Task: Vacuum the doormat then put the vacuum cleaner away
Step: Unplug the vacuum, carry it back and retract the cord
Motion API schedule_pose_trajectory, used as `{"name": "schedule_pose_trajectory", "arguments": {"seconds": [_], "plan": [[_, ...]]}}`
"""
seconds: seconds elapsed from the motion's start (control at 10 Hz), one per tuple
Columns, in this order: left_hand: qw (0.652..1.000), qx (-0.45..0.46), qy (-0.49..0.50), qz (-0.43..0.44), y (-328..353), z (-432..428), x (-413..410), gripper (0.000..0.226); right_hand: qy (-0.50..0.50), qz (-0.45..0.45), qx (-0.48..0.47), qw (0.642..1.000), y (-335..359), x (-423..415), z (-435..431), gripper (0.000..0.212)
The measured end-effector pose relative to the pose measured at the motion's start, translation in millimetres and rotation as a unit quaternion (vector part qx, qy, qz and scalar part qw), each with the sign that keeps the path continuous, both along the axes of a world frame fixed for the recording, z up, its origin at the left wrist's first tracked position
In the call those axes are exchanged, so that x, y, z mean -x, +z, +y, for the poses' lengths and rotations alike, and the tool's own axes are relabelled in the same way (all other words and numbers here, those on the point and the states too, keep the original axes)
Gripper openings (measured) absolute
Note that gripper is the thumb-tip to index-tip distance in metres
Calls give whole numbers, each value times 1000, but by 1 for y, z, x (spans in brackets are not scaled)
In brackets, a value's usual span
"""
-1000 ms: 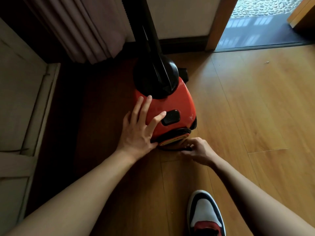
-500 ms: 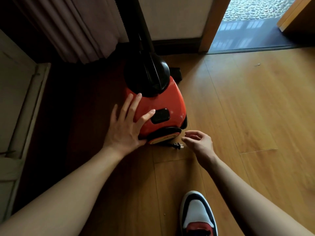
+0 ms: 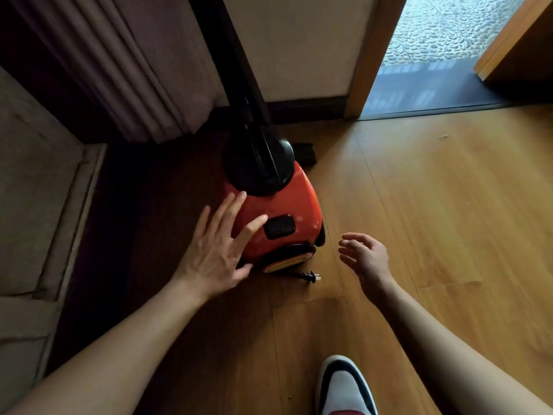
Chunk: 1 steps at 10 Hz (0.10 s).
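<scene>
Fingers [image 3: 223, 218] slack: L hand [image 3: 214, 253] at vac [image 3: 278, 205] edge, R hand [image 3: 369, 256] by plug [image 3: 309, 277].

A plank floor [image 3: 434, 205] of warm honey-coloured wood runs across the room, darker in the shade to the left. A brownish pleated curtain [image 3: 143, 64] hangs down to it in the corner, next to a pale wall [image 3: 299, 46] with a dark skirting board [image 3: 311, 107]. A wooden door frame [image 3: 371, 55] stands to the right of the wall, with pebbled ground [image 3: 443, 28] outside. A pale cushioned piece of furniture [image 3: 33, 190] fills the left edge. A white, black and red shoe [image 3: 344, 387] rests on the boards at the bottom.
</scene>
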<state>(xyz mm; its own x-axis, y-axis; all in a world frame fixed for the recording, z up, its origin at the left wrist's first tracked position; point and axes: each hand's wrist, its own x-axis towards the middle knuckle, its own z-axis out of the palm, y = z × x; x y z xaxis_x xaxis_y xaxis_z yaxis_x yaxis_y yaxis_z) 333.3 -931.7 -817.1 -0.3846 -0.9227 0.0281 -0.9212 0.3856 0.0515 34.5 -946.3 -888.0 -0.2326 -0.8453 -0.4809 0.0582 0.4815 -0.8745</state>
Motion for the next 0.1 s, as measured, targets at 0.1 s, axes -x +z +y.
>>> {"name": "schedule_pose_trajectory", "arguments": {"seconds": [0.1], "plan": [[999, -15, 24, 15, 16, 3, -6, 103, 62, 107, 33, 992, 25, -2, -16, 17]]}}
